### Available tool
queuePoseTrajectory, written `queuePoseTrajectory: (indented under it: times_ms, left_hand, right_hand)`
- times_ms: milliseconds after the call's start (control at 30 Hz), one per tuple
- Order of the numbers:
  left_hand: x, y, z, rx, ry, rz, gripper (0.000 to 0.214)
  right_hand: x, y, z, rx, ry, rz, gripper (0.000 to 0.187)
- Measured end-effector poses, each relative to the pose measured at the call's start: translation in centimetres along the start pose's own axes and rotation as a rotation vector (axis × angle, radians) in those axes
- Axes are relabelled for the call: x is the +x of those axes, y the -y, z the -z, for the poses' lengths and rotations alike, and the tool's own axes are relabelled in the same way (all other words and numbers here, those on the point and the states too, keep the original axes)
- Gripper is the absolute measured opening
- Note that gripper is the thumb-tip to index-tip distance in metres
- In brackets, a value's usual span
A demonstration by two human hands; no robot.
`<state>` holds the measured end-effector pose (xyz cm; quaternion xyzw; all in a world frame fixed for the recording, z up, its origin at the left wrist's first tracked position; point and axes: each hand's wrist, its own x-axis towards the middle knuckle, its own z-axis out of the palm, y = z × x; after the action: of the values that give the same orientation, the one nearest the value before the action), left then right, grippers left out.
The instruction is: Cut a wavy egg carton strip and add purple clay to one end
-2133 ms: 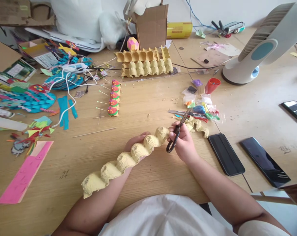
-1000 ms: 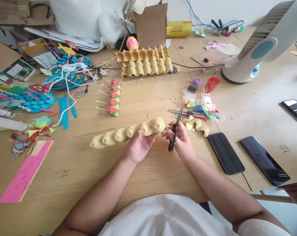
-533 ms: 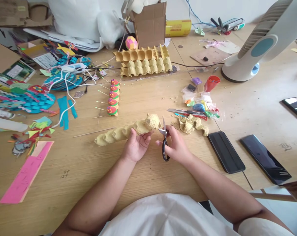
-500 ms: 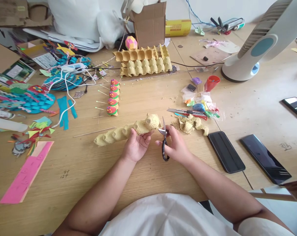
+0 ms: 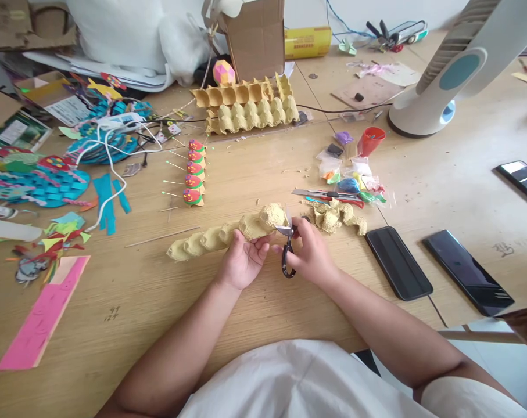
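Nothing can be read for certain. Pencilled figures (image 5: 112, 313) on the table (image 5: 158, 302), well left of the fingers of the left hand (image 5: 241, 262), are too faint to read. The print on the yellow box (image 5: 307, 42), far beyond those fingers, is too small.

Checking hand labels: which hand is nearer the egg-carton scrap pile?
Right. Right hand, holding scissors, is just beside the scrap pile; left hand grips the carton strip farther left.

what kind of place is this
Likely a hobby craft table: the left hand holds an egg carton strip, the right hand scissors, with coloured paper cutouts and egg cartons around.
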<state>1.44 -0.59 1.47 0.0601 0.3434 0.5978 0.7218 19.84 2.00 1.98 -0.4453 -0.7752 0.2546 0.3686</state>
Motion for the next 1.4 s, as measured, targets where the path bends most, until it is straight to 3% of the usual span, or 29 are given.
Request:
queuePoseTrajectory:
  times_ms: [233, 700, 1400]
  left_hand:
    - [0.04, 0.08, 0.03, -0.031, -0.017, 0.028, 0.047]
    - [-0.08, 0.11, 0.07, -0.009, -0.033, 0.049, 0.056]
    - [-0.03, 0.28, -0.14, -0.057, -0.043, 0.078, 0.046]
  right_hand:
    - [-0.13, -0.03, -0.14, -0.066, -0.025, 0.018, 0.040]
    - [0.07, 0.15, 0.01, -0.008, -0.019, -0.088, 0.035]
    - [-0.18, -0.01, -0.55, 0.186, 0.014, -0.206, 0.035]
